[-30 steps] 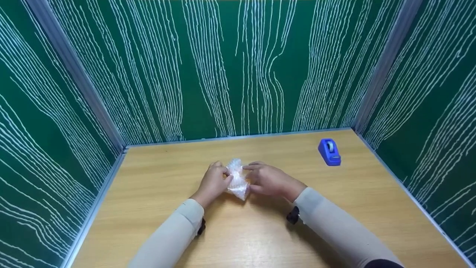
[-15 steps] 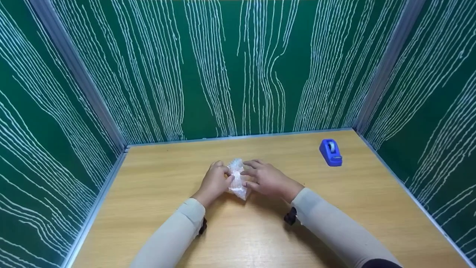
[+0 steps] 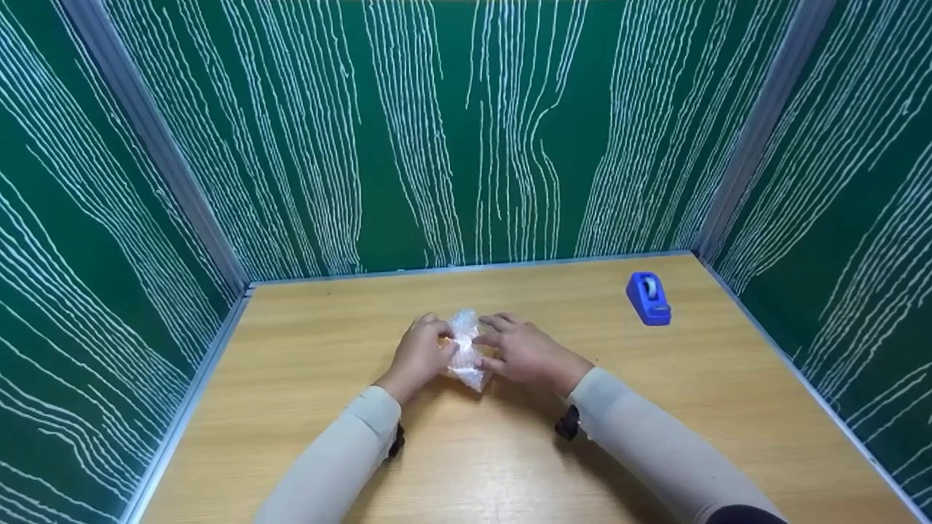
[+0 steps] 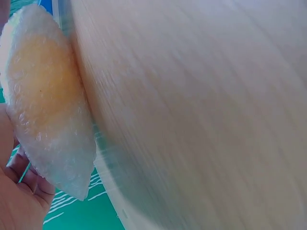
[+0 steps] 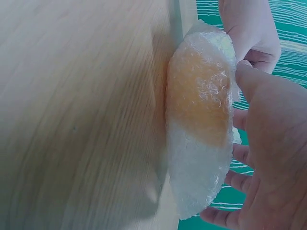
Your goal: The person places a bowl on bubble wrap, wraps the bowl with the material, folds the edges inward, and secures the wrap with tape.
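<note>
A bubble-wrap bundle (image 3: pixel 464 355) lies on the wooden table between both hands. Through the clear wrap, a rounded orange thing (image 5: pixel 199 91) shows; its kind cannot be made out. My left hand (image 3: pixel 421 351) holds the bundle's left side, thumb on top and fingers bent at its edge. From the right, my right hand (image 3: pixel 530 352) rests spread, loosely straight fingers on the wrap. The right wrist view has this right hand (image 5: pixel 283 143) along the bundle's upper face. At the left wrist view's edge, part of the left hand (image 4: pixel 21 201) shows beside the wrap.
A blue tape dispenser (image 3: pixel 649 300) with a roll in it stands at the back right of the table (image 3: pixel 291 407). Green panels (image 3: pixel 408 145) with wavy white lines enclose the table at the back and both sides, framed by grey posts (image 3: pixel 761 138).
Over the last second, my right hand's fingers have shifted left onto the top of the wrap and spread. The left hand keeps its hold, and the bundle lies nearly where it was.
</note>
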`<state>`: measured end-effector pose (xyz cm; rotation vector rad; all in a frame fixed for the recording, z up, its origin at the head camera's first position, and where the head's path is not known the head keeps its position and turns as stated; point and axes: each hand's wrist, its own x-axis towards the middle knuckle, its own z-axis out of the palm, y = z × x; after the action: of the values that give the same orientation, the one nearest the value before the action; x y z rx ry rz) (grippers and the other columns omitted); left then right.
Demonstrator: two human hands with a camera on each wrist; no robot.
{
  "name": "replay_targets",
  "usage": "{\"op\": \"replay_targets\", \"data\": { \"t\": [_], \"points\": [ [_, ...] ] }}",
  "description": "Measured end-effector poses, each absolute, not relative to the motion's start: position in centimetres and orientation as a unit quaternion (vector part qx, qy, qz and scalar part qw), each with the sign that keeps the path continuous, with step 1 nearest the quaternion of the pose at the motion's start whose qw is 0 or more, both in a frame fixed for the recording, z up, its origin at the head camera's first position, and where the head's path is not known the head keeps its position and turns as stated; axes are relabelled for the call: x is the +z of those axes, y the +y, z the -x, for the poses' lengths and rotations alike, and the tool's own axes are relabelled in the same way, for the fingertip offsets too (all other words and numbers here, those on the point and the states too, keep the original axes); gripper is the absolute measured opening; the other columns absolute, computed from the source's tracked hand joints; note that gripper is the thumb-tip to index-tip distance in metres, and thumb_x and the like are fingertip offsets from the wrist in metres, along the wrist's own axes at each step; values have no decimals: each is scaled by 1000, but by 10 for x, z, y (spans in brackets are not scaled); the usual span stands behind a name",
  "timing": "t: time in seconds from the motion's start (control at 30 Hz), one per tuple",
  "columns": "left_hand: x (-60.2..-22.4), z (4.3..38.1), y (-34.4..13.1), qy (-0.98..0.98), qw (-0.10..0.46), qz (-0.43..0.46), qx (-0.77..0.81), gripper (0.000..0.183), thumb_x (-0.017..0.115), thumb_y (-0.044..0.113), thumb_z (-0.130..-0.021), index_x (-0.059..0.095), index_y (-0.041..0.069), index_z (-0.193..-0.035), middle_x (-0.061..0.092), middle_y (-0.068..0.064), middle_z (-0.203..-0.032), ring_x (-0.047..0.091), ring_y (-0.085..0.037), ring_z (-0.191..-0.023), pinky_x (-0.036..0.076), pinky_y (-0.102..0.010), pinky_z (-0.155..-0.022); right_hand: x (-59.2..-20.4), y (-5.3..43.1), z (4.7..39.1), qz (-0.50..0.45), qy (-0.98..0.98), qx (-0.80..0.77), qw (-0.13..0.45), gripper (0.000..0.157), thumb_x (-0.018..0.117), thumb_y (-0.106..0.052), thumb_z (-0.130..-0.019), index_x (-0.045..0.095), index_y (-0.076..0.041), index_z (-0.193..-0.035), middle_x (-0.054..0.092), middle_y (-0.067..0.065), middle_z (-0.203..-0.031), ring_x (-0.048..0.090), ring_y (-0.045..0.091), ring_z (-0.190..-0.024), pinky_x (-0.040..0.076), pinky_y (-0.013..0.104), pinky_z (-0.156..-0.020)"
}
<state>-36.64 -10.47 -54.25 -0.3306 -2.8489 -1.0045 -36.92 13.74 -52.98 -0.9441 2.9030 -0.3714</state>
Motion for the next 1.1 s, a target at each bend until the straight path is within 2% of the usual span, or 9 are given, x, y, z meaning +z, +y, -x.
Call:
{"op": "replay_targets", "data": {
  "t": [0.2,0.4,0.53,0.6,0.7,0.93,1.1],
  "points": [
    [-539,367,-115,-929,42,110,-350,12,83,17,-105,83,9,-114,65,-2,-110,64,-21,-105,64,-39,-104,-527,137,369,318,941,-115,27,60,60,-64,-112,66,-27,-160,40,8,-185,36,43,-171,37,74,-133],
    [-532,354,-117,-932,74,173,-309,11,79,14,-106,85,8,-112,72,-5,-118,67,-26,-117,61,-45,-112,-524,137,367,329,936,-120,26,59,63,-60,-112,70,-22,-157,44,11,-181,40,43,-168,42,74,-129],
    [-527,344,-115,-938,49,238,-249,27,79,32,-108,87,11,-121,80,-6,-130,68,-28,-128,56,-51,-122,-523,137,367,328,936,-121,31,59,64,-61,-112,70,-23,-157,44,11,-181,41,43,-167,43,73,-130],
    [-525,339,-115,-942,19,248,-226,38,78,46,-108,85,17,-132,79,-3,-142,66,-28,-139,49,-54,-129,-523,138,367,324,938,-119,35,60,63,-63,-112,69,-24,-158,43,9,-183,40,42,-168,41,73,-131],
    [-524,334,-116,-948,-11,255,-188,51,76,57,-106,80,23,-143,74,2,-154,59,-26,-152,39,-56,-137,-523,138,366,324,938,-120,36,60,62,-63,-112,68,-25,-158,42,9,-183,39,42,-169,40,74,-131],
    [-527,330,-117,-952,-11,271,-143,49,73,54,-109,78,25,-148,72,4,-158,58,-23,-155,37,-53,-136,-522,139,367,327,935,-132,42,56,55,-60,-116,67,-26,-159,43,10,-182,39,43,-169,39,75,-131],
    [-528,330,-117,-953,-19,264,-146,50,71,57,-110,76,26,-150,68,6,-162,55,-24,-159,35,-53,-138,-520,141,370,327,933,-143,38,55,55,-58,-117,66,-26,-160,44,11,-182,40,44,-168,40,74,-131]
  ]
}}
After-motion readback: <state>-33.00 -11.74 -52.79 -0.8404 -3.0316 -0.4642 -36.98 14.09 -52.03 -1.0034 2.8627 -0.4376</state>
